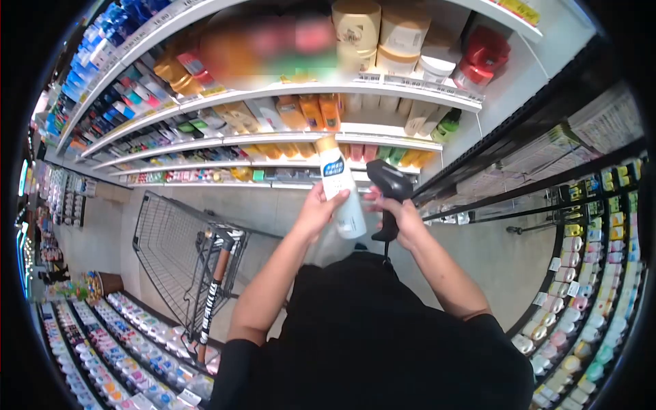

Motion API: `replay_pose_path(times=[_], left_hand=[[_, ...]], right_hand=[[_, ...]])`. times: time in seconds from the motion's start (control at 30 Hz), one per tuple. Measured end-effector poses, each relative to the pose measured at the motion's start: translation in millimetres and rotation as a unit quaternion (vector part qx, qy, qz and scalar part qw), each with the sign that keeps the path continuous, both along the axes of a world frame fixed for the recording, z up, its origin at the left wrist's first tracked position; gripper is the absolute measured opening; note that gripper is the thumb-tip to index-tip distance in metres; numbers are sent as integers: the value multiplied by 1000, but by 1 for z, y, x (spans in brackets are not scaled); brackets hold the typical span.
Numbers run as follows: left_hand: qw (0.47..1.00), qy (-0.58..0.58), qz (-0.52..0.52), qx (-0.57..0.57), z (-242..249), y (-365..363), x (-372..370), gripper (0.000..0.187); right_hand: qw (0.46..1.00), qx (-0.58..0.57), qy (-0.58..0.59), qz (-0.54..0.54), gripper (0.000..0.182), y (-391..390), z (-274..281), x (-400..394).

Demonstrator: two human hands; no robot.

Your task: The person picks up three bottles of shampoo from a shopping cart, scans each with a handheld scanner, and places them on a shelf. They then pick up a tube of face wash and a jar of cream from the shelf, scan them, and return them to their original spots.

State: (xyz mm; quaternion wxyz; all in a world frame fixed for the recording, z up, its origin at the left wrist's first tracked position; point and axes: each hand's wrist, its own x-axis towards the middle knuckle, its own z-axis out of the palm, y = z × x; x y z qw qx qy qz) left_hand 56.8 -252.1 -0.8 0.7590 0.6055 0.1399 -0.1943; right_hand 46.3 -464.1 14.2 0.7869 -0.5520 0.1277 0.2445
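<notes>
My left hand (318, 211) is closed around a pale bottle (349, 213) with a gold cap and a blue-and-white label. The bottle is held tilted, its cap pointing up toward the shelves. In my right hand (404, 217) is a black handheld barcode scanner (391, 183), gripped by its handle. The scanner's head is a little to the right of the bottle and apart from it. Some fingers of my right hand are hidden behind the handle.
Ahead stands a white shelf unit (389, 138) with bottles, jars and price tags. A wire shopping cart (179, 242) is on the floor at left. More stocked shelves curve along the lower left and right. A dark rack (540, 160) with papers stands at right.
</notes>
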Motion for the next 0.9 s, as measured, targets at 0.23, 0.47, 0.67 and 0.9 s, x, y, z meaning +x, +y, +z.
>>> replay_pose_path(times=[0.23, 0.47, 0.67, 0.9], left_hand=[[999, -33, 8, 1, -20, -29, 51, 54], [935, -212, -115, 260, -27, -45, 108, 64], [789, -440, -93, 419, -54, -48, 164, 67], [765, -503, -3, 402, -97, -48, 206, 63]], right_hand=[[996, 78, 44, -19, 45, -21, -25, 43], [950, 272, 111, -109, 40, -24, -86, 89], [921, 309, 77, -226, 41, -5, -119, 136], [890, 396, 40, -224, 48, 7, -149, 189]])
